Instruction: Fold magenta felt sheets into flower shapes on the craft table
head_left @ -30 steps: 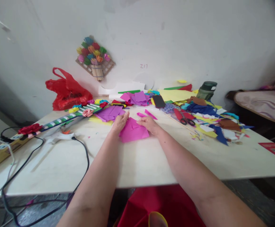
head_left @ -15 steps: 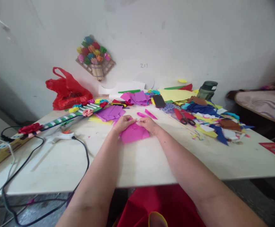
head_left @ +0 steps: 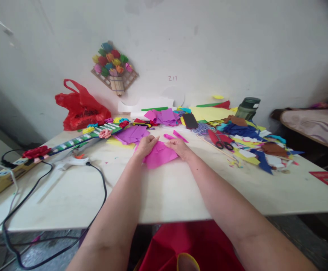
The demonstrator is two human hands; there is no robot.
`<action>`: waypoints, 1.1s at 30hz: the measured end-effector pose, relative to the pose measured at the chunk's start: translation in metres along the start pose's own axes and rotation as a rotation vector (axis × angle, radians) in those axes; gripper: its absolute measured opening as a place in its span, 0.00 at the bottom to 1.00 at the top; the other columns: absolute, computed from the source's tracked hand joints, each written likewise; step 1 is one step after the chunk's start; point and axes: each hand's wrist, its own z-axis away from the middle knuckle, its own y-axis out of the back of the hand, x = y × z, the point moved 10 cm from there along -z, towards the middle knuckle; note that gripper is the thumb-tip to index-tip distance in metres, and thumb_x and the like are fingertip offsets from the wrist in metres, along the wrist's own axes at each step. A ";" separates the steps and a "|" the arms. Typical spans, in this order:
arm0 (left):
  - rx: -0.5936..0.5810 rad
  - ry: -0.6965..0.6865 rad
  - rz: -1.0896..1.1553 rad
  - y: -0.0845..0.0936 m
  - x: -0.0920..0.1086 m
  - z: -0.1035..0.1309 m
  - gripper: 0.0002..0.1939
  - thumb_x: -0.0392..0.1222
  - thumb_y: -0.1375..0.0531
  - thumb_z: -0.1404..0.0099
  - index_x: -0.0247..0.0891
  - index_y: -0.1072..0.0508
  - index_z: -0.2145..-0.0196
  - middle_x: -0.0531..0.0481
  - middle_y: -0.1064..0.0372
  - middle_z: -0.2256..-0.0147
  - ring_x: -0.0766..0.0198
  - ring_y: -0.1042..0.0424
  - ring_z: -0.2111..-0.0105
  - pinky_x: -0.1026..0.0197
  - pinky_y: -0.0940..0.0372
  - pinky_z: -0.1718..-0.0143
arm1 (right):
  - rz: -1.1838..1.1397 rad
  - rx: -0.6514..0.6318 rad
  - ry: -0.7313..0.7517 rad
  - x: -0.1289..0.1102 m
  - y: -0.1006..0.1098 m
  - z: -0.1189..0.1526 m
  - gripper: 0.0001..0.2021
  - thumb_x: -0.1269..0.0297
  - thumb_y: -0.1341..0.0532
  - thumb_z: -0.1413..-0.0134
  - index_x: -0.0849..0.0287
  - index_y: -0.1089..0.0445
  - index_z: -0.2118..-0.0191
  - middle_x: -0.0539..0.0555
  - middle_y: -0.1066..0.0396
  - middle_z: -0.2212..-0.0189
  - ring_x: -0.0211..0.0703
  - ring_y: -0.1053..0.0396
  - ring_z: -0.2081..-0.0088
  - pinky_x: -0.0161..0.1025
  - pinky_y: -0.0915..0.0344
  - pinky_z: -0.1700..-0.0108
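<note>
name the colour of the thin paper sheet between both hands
Magenta paper sheet, clearest in the head view.

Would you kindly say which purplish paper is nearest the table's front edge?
The magenta sheet between the left hand and right hand; other purplish papers lie farther back.

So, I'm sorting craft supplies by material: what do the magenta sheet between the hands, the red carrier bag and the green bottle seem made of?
Magenta sheet: probably thin, matte paper, going by its creases and lack of shine.
Red carrier bag: thin, slightly glossy plastic film, judging by its crinkles and highlights.
Green bottle: likely smooth plastic, its body looking translucent; glass remains possible.
</note>
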 end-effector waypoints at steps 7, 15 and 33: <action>0.078 0.026 -0.018 0.006 -0.004 -0.001 0.22 0.58 0.43 0.44 0.37 0.39 0.82 0.57 0.47 0.83 0.69 0.47 0.78 0.64 0.52 0.76 | 0.005 0.085 0.020 0.000 0.009 -0.003 0.20 0.46 0.33 0.64 0.57 0.37 0.81 0.49 0.38 0.81 0.44 0.36 0.67 0.43 0.36 0.61; 0.077 0.039 -0.007 0.005 -0.007 -0.002 0.24 0.63 0.42 0.48 0.37 0.36 0.81 0.56 0.44 0.83 0.68 0.45 0.78 0.64 0.51 0.76 | -0.037 0.062 -0.010 0.001 0.007 -0.001 0.20 0.46 0.33 0.66 0.58 0.34 0.80 0.49 0.37 0.80 0.44 0.35 0.67 0.44 0.38 0.58; 0.075 0.036 0.057 0.006 -0.002 0.003 0.22 0.60 0.40 0.49 0.36 0.35 0.81 0.56 0.44 0.82 0.69 0.46 0.79 0.65 0.50 0.76 | -0.106 0.056 0.025 -0.004 0.007 0.000 0.18 0.48 0.32 0.64 0.60 0.29 0.75 0.56 0.27 0.68 0.50 0.33 0.52 0.46 0.40 0.49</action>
